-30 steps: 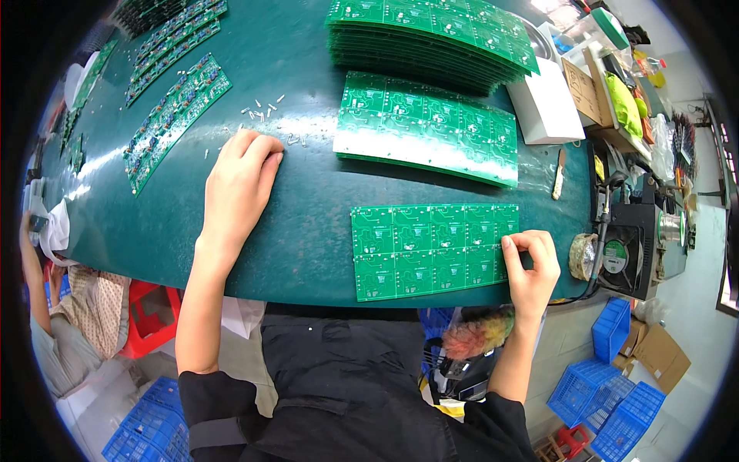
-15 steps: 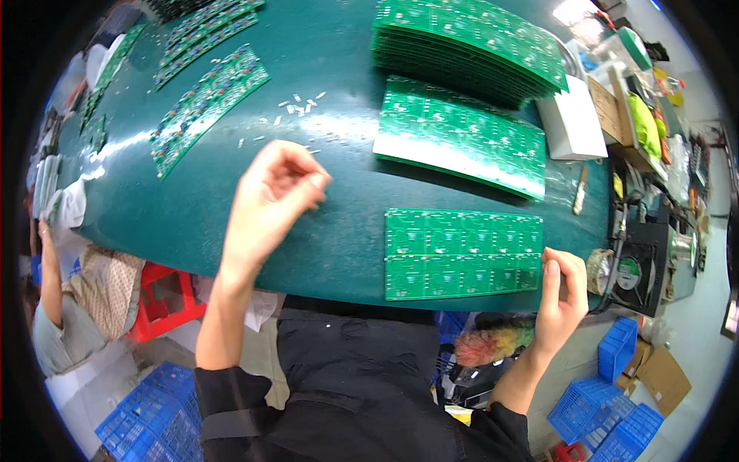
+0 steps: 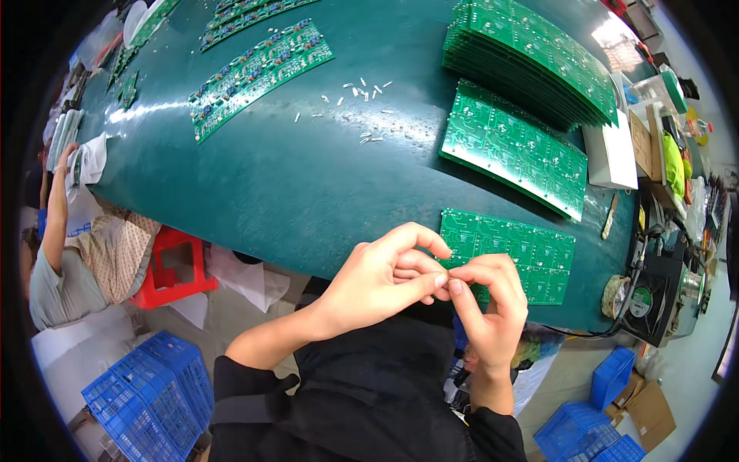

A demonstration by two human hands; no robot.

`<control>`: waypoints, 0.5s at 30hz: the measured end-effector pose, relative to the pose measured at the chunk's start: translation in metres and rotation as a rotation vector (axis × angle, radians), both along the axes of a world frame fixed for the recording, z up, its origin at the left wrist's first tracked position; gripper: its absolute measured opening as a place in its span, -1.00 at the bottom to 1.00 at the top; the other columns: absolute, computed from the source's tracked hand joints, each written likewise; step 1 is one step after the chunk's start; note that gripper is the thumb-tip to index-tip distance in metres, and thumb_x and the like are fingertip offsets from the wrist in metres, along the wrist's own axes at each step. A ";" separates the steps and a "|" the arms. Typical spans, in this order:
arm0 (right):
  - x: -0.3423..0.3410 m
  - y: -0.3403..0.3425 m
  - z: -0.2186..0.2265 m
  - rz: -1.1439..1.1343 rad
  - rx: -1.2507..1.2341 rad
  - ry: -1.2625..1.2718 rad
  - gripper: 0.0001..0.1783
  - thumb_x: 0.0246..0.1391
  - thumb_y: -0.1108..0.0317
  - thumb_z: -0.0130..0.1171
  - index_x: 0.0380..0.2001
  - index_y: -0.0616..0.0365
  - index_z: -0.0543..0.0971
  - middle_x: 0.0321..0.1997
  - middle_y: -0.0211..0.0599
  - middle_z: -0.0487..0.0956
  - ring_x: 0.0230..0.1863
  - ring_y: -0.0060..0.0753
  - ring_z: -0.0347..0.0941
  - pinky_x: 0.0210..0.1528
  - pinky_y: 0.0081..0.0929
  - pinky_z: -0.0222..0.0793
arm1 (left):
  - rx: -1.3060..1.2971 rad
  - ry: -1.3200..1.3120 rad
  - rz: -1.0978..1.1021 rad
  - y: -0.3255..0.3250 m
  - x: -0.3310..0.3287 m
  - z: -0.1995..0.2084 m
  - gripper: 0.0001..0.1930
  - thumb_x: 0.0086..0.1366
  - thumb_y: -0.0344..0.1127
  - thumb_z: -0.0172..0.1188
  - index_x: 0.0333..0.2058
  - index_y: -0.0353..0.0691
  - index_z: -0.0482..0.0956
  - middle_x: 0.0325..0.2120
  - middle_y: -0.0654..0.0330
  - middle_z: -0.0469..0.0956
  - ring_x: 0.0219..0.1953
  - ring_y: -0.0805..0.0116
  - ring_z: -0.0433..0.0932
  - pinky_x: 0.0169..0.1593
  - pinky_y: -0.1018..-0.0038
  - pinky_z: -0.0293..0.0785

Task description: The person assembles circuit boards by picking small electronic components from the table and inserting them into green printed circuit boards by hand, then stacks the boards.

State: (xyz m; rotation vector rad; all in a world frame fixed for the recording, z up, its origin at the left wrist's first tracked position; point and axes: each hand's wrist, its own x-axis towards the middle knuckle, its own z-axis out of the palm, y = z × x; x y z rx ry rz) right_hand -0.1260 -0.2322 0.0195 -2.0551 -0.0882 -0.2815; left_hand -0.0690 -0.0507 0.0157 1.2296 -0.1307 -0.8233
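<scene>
A dark green bench with a glossy top fills most of the view, streaked with reflected light. A bare green circuit board lies flat at its near edge, toward the right end. Behind it sits a low stack of boards, and farther toward the far edge a taller stack. Small pale pieces lie scattered left of the low stack, and a board fitted with parts lies beyond them toward the left. Near the right end are a white box, a roll of tape and a black fan unit.

On the floor stand blue crates and, by the near edge, a red stool. A co-worker's arm reaches to the bench's left end.

The left hand and right hand meet in front of the board's left part, thumbs and forefingers pinched together, the left hand's other fingers loosely curled. Whether a small thing sits between the fingertips cannot be told. The hands cover the board's near left corner. The tall stack is cut off at the top, the co-worker is only partly in view, and the things past the right end crowd together, hard to separate.
</scene>
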 end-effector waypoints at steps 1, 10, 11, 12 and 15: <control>-0.001 -0.001 0.000 0.006 -0.002 0.003 -0.84 -0.05 0.61 0.36 -0.34 0.26 0.65 -0.33 -0.22 0.59 -0.26 -0.29 0.53 -0.24 -0.43 0.45 | -0.002 0.003 0.006 0.002 0.001 0.003 -0.75 0.41 -0.51 0.12 0.01 -0.36 0.38 -0.24 0.04 0.67 -0.18 0.34 0.69 -0.15 0.49 0.64; -0.025 -0.004 -0.012 -0.100 -0.129 0.006 -0.84 -0.07 0.59 0.37 -0.36 0.20 0.63 -0.36 -0.28 0.58 -0.29 -0.30 0.49 -0.20 -0.43 0.32 | 0.880 -1.254 0.292 0.035 0.078 -0.027 -0.72 0.26 -0.36 0.25 -0.05 -0.21 0.58 -0.26 0.09 0.50 -0.17 0.09 0.53 -0.03 0.27 0.47; -0.029 -0.004 -0.015 -0.089 -0.244 -0.033 -0.82 -0.09 0.58 0.38 -0.36 0.16 0.64 -0.37 -0.30 0.57 -0.30 -0.30 0.48 -0.21 -0.41 0.28 | 0.922 -1.271 0.330 0.035 0.086 -0.030 -0.70 0.25 -0.34 0.27 -0.03 -0.19 0.58 -0.26 0.08 0.48 -0.14 0.09 0.52 -0.02 0.26 0.47; -0.030 -0.001 -0.018 -0.084 -0.287 -0.059 -0.78 -0.12 0.59 0.39 -0.36 0.11 0.64 -0.37 -0.35 0.56 -0.33 -0.32 0.47 -0.23 -0.39 0.20 | 0.956 -1.290 0.325 0.035 0.093 -0.033 -0.71 0.24 -0.34 0.28 -0.05 -0.18 0.59 -0.28 0.10 0.48 -0.15 0.09 0.52 -0.03 0.26 0.47; -0.033 0.000 -0.023 -0.055 -0.351 -0.072 -0.76 -0.16 0.59 0.39 -0.36 0.10 0.63 -0.39 -0.38 0.56 -0.33 -0.32 0.46 -0.21 -0.38 0.20 | 0.946 -1.329 0.292 0.033 0.102 -0.041 -0.76 0.22 -0.35 0.28 -0.13 -0.18 0.57 -0.30 0.13 0.47 -0.16 0.11 0.52 -0.07 0.26 0.49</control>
